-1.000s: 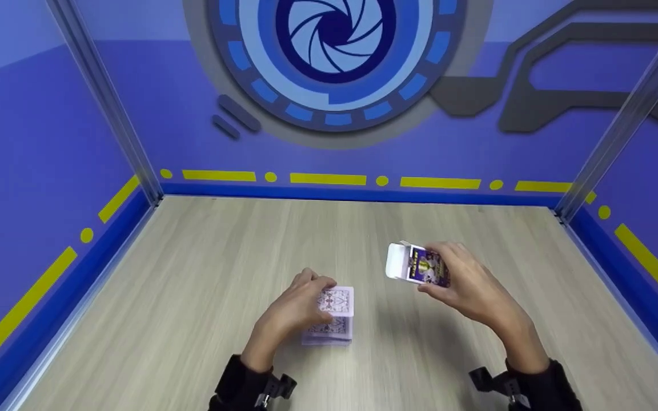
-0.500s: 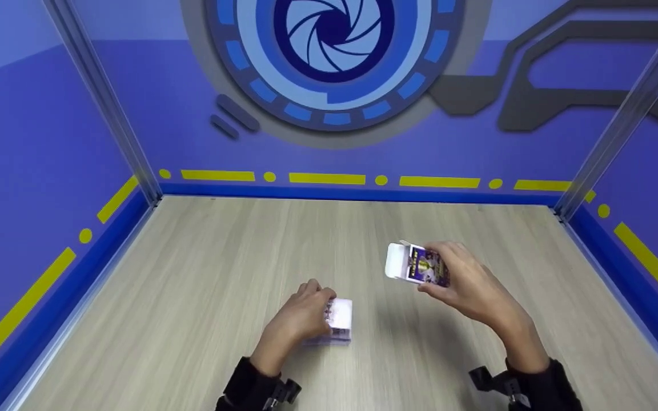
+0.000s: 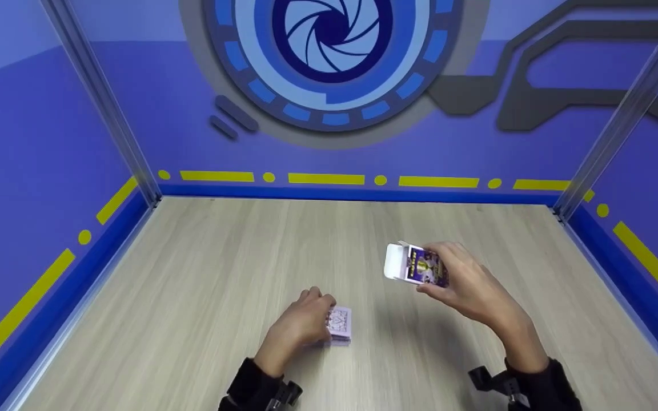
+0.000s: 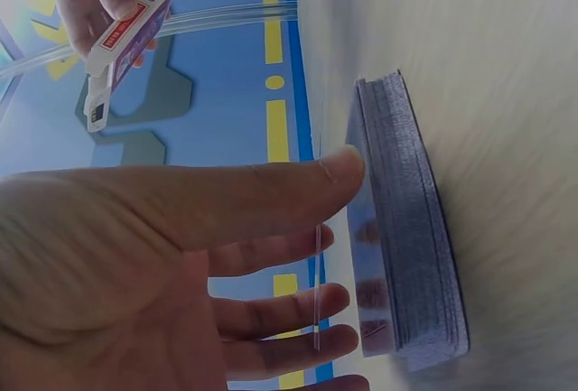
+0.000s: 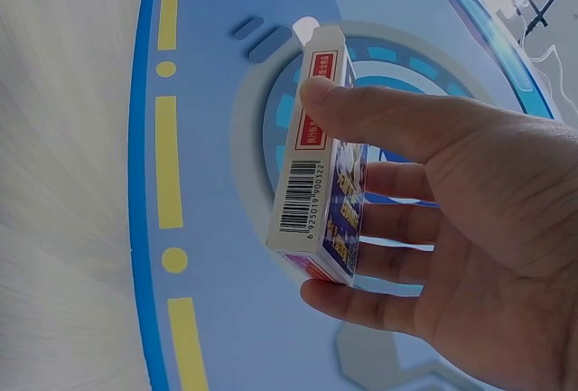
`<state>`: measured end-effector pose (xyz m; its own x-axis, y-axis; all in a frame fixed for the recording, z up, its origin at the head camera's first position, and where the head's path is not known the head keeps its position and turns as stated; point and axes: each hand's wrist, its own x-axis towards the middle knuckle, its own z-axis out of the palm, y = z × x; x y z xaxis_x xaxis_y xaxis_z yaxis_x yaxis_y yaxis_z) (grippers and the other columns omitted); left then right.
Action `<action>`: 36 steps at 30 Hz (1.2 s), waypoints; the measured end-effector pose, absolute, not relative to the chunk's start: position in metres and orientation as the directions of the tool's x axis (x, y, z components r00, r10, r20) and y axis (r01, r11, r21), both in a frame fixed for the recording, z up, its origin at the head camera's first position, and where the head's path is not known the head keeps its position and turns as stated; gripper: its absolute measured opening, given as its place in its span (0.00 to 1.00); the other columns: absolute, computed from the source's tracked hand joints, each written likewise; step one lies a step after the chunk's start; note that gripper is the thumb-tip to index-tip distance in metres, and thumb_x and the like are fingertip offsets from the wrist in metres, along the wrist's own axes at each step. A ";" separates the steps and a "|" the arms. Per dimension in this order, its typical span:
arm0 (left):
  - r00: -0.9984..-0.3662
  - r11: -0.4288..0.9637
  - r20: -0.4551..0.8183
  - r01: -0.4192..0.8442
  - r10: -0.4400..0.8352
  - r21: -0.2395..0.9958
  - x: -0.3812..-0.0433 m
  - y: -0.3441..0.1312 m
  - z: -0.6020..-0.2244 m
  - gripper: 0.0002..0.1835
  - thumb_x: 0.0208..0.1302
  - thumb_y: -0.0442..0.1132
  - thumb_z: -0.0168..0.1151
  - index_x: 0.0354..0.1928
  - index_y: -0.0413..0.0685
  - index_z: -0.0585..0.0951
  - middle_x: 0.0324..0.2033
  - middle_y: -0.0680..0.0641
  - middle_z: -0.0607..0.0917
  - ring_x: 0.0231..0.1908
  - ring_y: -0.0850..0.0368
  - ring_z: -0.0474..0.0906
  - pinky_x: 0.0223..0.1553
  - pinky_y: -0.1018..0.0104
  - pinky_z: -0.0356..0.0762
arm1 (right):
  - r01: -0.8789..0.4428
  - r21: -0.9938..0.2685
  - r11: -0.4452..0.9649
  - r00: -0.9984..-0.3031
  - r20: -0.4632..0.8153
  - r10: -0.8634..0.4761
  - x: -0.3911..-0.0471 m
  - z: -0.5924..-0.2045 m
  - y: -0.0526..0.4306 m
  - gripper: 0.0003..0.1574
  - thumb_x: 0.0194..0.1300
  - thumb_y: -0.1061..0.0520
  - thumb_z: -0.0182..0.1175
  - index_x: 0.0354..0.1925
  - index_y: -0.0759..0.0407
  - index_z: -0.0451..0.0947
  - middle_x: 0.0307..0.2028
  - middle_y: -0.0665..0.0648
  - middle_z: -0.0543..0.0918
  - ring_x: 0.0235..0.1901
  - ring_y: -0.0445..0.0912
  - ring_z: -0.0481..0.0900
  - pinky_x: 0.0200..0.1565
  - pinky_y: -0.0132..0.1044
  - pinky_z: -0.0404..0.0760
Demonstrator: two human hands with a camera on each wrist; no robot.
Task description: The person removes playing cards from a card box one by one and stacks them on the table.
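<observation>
A deck of playing cards (image 4: 411, 219) lies on the wooden table, backs up with an ornate print. Close over it, my left hand (image 3: 301, 321) pinches a playing card (image 3: 340, 320) by its long edges, thumb on the near side and fingers on the far side. In the left wrist view that card shows edge-on as a thin line across the fingers. My right hand (image 3: 466, 285) grips a white and purple card box (image 3: 426, 266) in the air. Its end flap (image 3: 394, 261) hangs open toward the left. Barcode and red label show in the right wrist view.
The table (image 3: 237, 245) has pale wood grain. Blue printed panels stand behind it and on both sides, with metal posts (image 3: 106, 103) at the corners. Dark straps with small cameras sit on both wrists.
My left hand has drawn back toward me, bringing the card from past the deck's far edge to right over the deck. The right hand and box have stayed put.
</observation>
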<state>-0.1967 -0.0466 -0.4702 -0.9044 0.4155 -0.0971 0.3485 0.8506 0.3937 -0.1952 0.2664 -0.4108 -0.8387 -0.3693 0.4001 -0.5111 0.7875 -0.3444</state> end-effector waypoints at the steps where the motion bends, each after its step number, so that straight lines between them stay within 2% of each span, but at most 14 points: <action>1: -0.904 0.851 -0.100 0.349 0.417 0.391 -0.197 -0.047 -0.471 0.36 0.41 0.32 0.84 0.58 0.39 0.82 0.43 0.45 0.77 0.44 0.50 0.72 0.50 0.52 0.78 | -0.512 -0.343 0.788 -0.838 0.401 -0.370 -0.195 -0.411 0.266 0.43 0.55 0.52 0.81 0.63 0.61 0.74 0.54 0.59 0.79 0.47 0.49 0.76 0.43 0.47 0.79; 15: -0.903 0.847 -0.091 0.354 0.420 0.398 -0.198 -0.048 -0.479 0.31 0.36 0.28 0.83 0.48 0.37 0.82 0.37 0.44 0.76 0.42 0.48 0.72 0.49 0.53 0.78 | -0.517 -0.341 0.785 -0.836 0.400 -0.377 -0.195 -0.410 0.266 0.43 0.54 0.52 0.81 0.64 0.61 0.73 0.55 0.60 0.79 0.47 0.50 0.76 0.44 0.47 0.80; 22: -0.910 0.875 -0.089 0.356 0.404 0.328 -0.197 -0.043 -0.479 0.31 0.35 0.27 0.84 0.47 0.36 0.81 0.40 0.42 0.76 0.43 0.47 0.72 0.49 0.53 0.79 | -0.506 -0.353 0.787 -0.845 0.388 -0.369 -0.194 -0.410 0.266 0.43 0.55 0.51 0.80 0.64 0.60 0.73 0.55 0.59 0.79 0.47 0.49 0.75 0.44 0.47 0.79; 32: -0.914 0.893 -0.085 0.362 0.396 0.268 -0.192 -0.037 -0.481 0.21 0.42 0.24 0.75 0.42 0.35 0.80 0.36 0.42 0.73 0.39 0.49 0.68 0.42 0.58 0.78 | -0.516 -0.351 0.781 -0.839 0.390 -0.379 -0.195 -0.410 0.265 0.43 0.55 0.51 0.80 0.64 0.61 0.74 0.55 0.59 0.80 0.47 0.49 0.76 0.44 0.47 0.79; 36: -0.912 0.894 -0.089 0.367 0.400 0.257 -0.192 -0.037 -0.480 0.22 0.43 0.26 0.76 0.43 0.36 0.79 0.37 0.42 0.73 0.39 0.49 0.68 0.41 0.57 0.78 | -0.518 -0.350 0.780 -0.837 0.393 -0.380 -0.195 -0.410 0.265 0.43 0.55 0.51 0.80 0.63 0.61 0.74 0.54 0.59 0.80 0.46 0.48 0.76 0.43 0.46 0.79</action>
<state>-0.1916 -0.0373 -0.4798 -0.9122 0.4000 -0.0893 0.3668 0.8940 0.2573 -0.1948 0.2654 -0.4102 -0.8373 -0.3801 0.3930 -0.5184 0.7803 -0.3499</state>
